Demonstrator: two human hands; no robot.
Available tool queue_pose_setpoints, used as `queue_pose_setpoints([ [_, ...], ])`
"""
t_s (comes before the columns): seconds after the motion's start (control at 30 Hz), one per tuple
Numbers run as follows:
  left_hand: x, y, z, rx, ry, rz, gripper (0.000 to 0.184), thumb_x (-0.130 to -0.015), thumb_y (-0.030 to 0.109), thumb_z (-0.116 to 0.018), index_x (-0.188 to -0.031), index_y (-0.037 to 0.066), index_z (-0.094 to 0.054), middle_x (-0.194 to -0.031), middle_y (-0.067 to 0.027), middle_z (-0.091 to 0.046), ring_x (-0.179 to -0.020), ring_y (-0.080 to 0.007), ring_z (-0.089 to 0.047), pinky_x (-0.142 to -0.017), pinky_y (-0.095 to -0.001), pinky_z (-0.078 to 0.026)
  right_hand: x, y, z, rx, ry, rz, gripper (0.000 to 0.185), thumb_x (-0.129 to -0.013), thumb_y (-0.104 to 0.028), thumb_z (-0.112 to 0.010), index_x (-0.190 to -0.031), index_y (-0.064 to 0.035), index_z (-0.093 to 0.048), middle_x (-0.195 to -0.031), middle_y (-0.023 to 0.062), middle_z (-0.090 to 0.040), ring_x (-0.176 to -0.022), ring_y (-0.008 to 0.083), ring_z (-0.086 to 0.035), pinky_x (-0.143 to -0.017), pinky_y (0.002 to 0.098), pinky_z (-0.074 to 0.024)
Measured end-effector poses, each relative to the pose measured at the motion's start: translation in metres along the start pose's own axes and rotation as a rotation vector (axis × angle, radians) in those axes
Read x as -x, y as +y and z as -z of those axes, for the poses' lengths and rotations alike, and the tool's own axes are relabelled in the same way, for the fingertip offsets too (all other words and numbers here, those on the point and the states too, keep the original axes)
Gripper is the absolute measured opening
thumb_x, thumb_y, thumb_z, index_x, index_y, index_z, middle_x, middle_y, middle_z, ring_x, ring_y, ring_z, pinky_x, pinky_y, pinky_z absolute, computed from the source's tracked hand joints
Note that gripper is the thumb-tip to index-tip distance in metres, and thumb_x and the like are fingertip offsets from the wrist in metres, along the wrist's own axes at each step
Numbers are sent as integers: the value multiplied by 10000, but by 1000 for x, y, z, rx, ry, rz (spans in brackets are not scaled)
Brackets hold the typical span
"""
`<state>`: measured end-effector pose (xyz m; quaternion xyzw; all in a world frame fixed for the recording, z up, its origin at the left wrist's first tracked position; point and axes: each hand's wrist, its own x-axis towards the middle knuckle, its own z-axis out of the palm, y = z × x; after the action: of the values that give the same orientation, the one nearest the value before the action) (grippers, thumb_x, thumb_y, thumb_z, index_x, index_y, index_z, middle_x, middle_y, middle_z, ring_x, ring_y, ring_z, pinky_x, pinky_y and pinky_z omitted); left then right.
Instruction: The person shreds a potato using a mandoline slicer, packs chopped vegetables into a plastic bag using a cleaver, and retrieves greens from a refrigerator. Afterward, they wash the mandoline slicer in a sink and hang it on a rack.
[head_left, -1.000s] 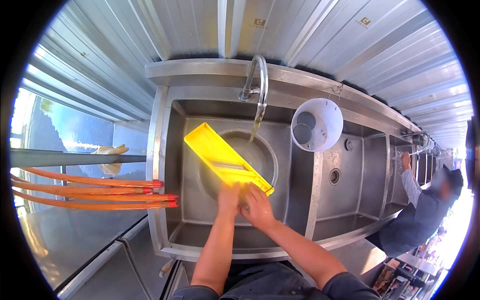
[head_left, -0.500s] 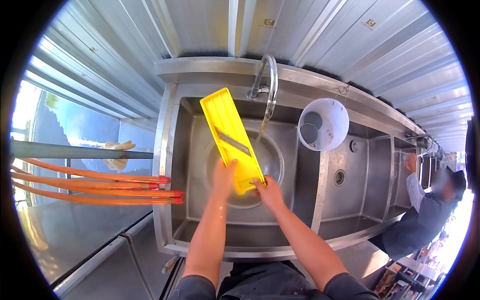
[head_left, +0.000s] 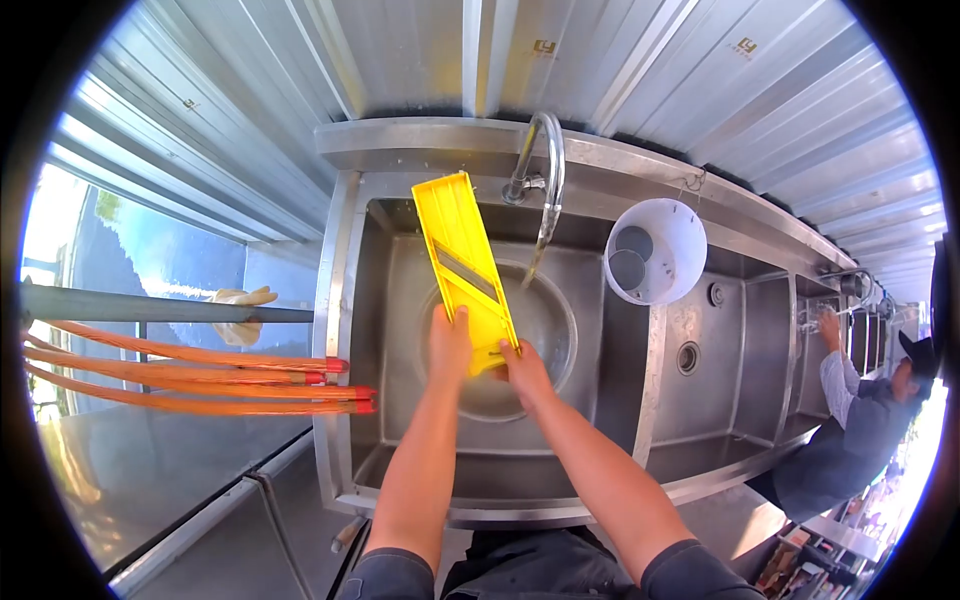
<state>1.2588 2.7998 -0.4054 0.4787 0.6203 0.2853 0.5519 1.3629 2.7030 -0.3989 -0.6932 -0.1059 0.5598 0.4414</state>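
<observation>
A yellow mandoline slicer [head_left: 452,215] with a slanted metal blade is held tilted above the left sink basin [head_left: 400,400]. My left hand [head_left: 450,345] grips its left edge near the lower end, thumb on the face. At the lower right corner my right hand [head_left: 525,370] is closed on the same slicer. Behind it and to the right, the curved faucet [head_left: 552,190] points down into the basin, with water at its spout. Beneath the slicer sits a large round metal bowl [head_left: 565,350], partly hidden by it and my hands.
A white bucket [head_left: 685,250] hangs above the divider between basins. Orange rods with red ends [head_left: 240,378] jut in from the left, below a pale glove [head_left: 240,310] on a rail. At far right, another person [head_left: 865,420] reaches into a farther sink.
The slicer has turned slightly more upright in my hands. My left hand has moved a little up along its edge. The view has shifted slightly.
</observation>
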Motion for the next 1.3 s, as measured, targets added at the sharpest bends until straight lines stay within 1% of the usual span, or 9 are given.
queue_pose_setpoints([
  [0.17,-9,5,0,27,47,1,286,-989,249,-539,-1101,-14,-539,-1009,-235,-642,-908,-387,-636,-799,-455,-488,-4,-3,-8,-32,34,18,337,-1017,-285,-529,-1117,37,-534,-962,129,-635,-736,191,-640,-673,315,-566],
  [0.23,-12,0,0,-211,-6,112,298,-986,259,-545,-1106,-13,-542,-994,-232,-646,-904,-388,-638,-795,-456,-489,-9,2,-6,58,38,-56,339,-1018,-290,-525,-1126,31,-534,-978,125,-635,-769,192,-643,-669,316,-564],
  [0.47,-15,-9,-10,-80,15,26,327,-990,276,-547,-1093,-35,-533,-975,-237,-641,-893,-378,-640,-782,-444,-490,-4,1,2,95,53,-30,351,-1016,-300,-527,-1148,24,-542,-1028,120,-637,-812,186,-636,-659,317,-548],
  [0.53,-2,-16,-6,-55,20,55,246,-1012,209,-527,-1077,-28,-533,-954,-174,-631,-849,-241,-618,-763,-389,-495,6,7,4,57,44,-27,344,-1014,-296,-531,-1161,14,-546,-1029,116,-638,-813,186,-635,-665,315,-547],
  [0.6,-11,-29,-7,-31,-35,99,224,-1019,196,-517,-1085,-18,-529,-976,-146,-629,-892,-220,-618,-772,-366,-502,2,-3,3,154,41,-150,334,-1010,-292,-536,-1166,3,-550,-1030,109,-638,-836,181,-631,-671,319,-546],
  [0.77,14,-34,-22,439,-159,138,193,-1019,115,-509,-1194,36,-486,-1117,-85,-610,-989,-205,-618,-850,-345,-519,1,12,25,-325,70,-64,279,-1006,-256,-572,-1164,-27,-555,-1043,78,-644,-897,172,-650,-787,305,-559],
  [0.93,33,-39,-58,694,-307,197,290,-992,171,-560,-1231,13,-517,-1100,-103,-634,-981,-200,-614,-869,-341,-493,18,18,67,-294,110,-45,320,-1012,-244,-563,-1230,-15,-517,-1144,85,-628,-1010,194,-640,-847,334,-546],
  [1.07,62,-43,-73,785,-391,314,316,-1015,87,-504,-1322,46,-445,-1242,-96,-586,-1126,-239,-595,-976,-394,-488,46,25,92,-181,199,-21,357,-1014,-250,-559,-1257,4,-499,-1131,105,-628,-992,193,-645,-832,335,-550],
  [1.3,88,-32,-59,872,-327,445,334,-1026,102,-470,-1350,40,-418,-1297,-116,-555,-1166,-261,-576,-992,-411,-483,62,36,90,-135,115,-7,348,-1012,-250,-560,-1236,12,-514,-1113,114,-629,-969,191,-648,-830,333,-550],
])
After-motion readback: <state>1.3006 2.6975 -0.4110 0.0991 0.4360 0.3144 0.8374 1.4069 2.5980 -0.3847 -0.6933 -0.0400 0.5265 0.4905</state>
